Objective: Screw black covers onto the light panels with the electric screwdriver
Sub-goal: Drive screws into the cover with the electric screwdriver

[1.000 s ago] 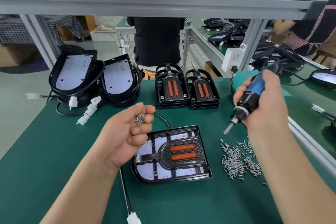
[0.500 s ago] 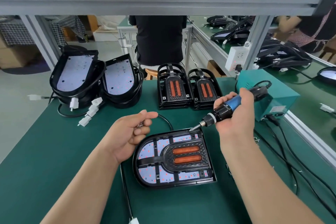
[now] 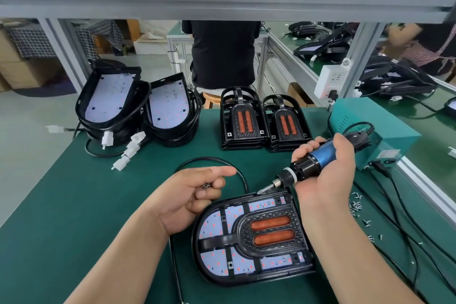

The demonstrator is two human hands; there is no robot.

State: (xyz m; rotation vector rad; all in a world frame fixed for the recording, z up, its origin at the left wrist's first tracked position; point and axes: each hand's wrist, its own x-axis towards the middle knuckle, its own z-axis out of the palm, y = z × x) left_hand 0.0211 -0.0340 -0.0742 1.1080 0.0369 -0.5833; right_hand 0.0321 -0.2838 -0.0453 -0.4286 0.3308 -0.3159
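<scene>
Right hand (image 3: pixel 325 177): you're gripping the electric screwdriver (image 3: pixel 318 157), bit at the far edge of the light panel (image 3: pixel 212 226).
Left hand (image 3: pixel 192 198): your curled fingers pinch some screws (image 3: pixel 206 185).
Panel spot: black cover (image 3: pixel 246 236) on top, near-middle of the worktop (image 3: pixel 74 205).

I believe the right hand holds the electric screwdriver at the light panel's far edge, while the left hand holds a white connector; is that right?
Not quite: in the head view the left hand holds a few small screws instead. The right hand, electric screwdriver and light panel are as you say.
</scene>
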